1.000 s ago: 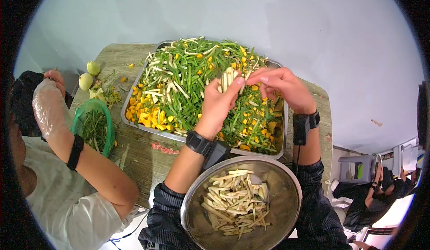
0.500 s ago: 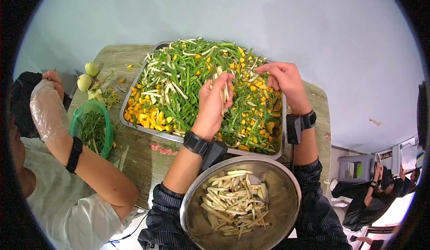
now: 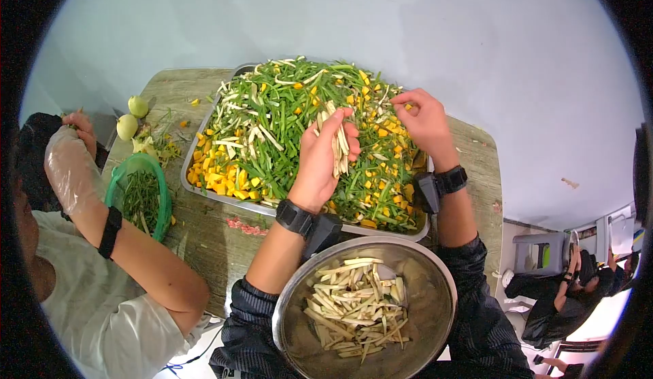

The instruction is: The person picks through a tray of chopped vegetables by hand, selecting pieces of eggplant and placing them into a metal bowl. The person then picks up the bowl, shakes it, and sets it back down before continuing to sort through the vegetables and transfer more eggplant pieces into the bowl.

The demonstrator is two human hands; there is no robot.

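Note:
My left hand (image 3: 325, 158) is closed around a bunch of pale cut vegetable strips (image 3: 339, 141) that stick out past the fingers, above the middle of a heaped metal tray (image 3: 264, 209). My right hand (image 3: 425, 124) hovers over the tray's right side with thumb and forefinger pinched together; whether anything small is between them I cannot make out. Chopped green stalks (image 3: 282, 114), yellow cubes (image 3: 224, 175) and more pale strips fill the tray. Closer to me, between my forearms, a steel bowl (image 3: 432, 290) holds similar pale strips (image 3: 357, 304).
On the left, a person's gloved hand (image 3: 71, 168) is raised beside a green basket (image 3: 165, 202) of greens. Two round pale green vegetables (image 3: 127, 127) and scraps lie on the wooden table (image 3: 204, 239). A wall (image 3: 476, 53) stands behind. Other people and a grey stool (image 3: 537, 253) appear at right.
My right hand has shifted slightly down and left, its fingers drawn closer together. My left hand stays nearly in place, turned a little, with the strips showing more.

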